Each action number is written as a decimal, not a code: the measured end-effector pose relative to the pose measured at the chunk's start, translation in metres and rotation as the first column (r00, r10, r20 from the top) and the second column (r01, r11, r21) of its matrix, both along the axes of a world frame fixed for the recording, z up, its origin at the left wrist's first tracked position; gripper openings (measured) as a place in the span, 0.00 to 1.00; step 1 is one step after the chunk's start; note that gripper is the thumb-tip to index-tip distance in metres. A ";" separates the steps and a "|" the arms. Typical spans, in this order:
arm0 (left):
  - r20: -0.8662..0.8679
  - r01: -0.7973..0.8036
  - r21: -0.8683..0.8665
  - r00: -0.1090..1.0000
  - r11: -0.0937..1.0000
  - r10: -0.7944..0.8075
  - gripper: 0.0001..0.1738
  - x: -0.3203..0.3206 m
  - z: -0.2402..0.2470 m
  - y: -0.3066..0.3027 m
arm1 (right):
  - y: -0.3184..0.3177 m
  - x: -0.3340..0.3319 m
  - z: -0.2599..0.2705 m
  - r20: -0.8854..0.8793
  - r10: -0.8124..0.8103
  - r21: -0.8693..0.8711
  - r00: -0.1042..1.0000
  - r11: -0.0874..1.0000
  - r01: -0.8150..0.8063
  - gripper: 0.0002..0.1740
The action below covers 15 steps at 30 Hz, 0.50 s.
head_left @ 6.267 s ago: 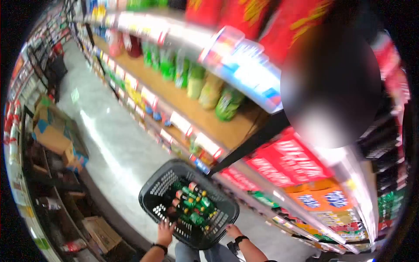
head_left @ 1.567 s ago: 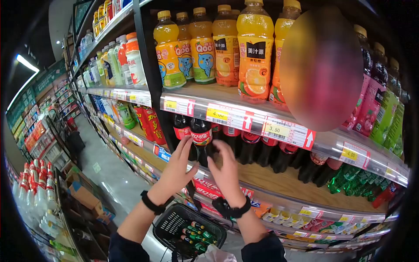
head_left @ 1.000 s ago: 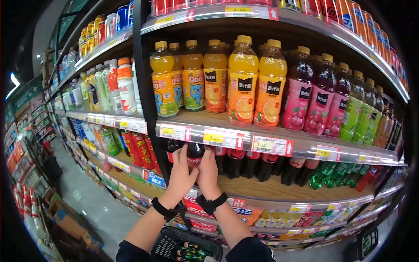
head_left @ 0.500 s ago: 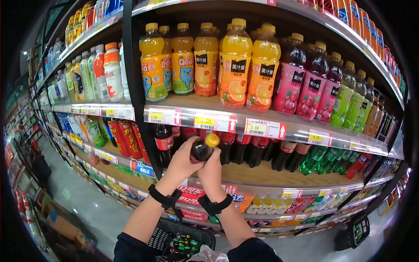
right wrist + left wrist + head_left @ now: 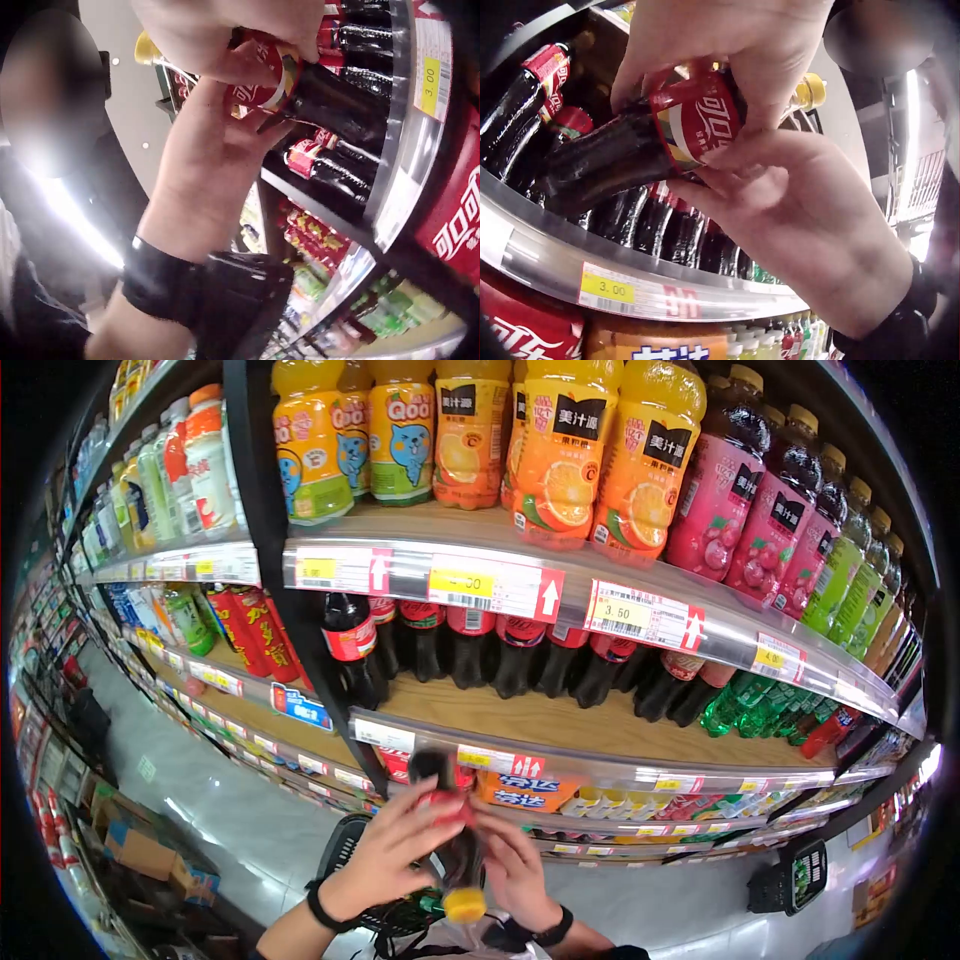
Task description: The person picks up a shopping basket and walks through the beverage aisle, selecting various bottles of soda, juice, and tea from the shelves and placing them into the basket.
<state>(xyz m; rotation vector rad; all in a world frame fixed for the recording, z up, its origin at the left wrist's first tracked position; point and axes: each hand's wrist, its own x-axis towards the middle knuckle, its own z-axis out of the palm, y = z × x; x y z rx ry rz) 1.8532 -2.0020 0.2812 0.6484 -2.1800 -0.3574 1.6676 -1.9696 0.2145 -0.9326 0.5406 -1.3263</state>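
A cola bottle (image 5: 462,860) with a red label and yellow cap is off the shelf, tilted with its cap low toward the person and its dark base up. My left hand (image 5: 395,845) grips it around the label from the left. My right hand (image 5: 515,865) holds its other side, fingers curved along the dark body. In the left wrist view, both hands meet over the label of the bottle (image 5: 615,154). From the right wrist, the bottle (image 5: 337,97) shows the same double hold, partly covered by fingers. Below the hands, a black basket (image 5: 340,850) is mostly hidden.
More cola bottles (image 5: 350,645) line the shelf ahead, with green bottles (image 5: 750,700) farther right. Above them, orange juice bottles (image 5: 560,450) stand behind a price rail (image 5: 460,582). A second black basket (image 5: 790,880) is on the floor at right; cardboard boxes (image 5: 150,850) lie at left.
Both hands reached into the cola shelf, took hold of a bottle and drew it out. It has since come down toward the body and tipped cap-down.
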 end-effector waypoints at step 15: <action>0.087 -0.095 0.892 0.995 0.442 0.037 0.34 0.033 -0.239 0.088 | 0.025 0.031 -0.145 0.305 0.581 0.651 0.754 0.450 -0.611 0.26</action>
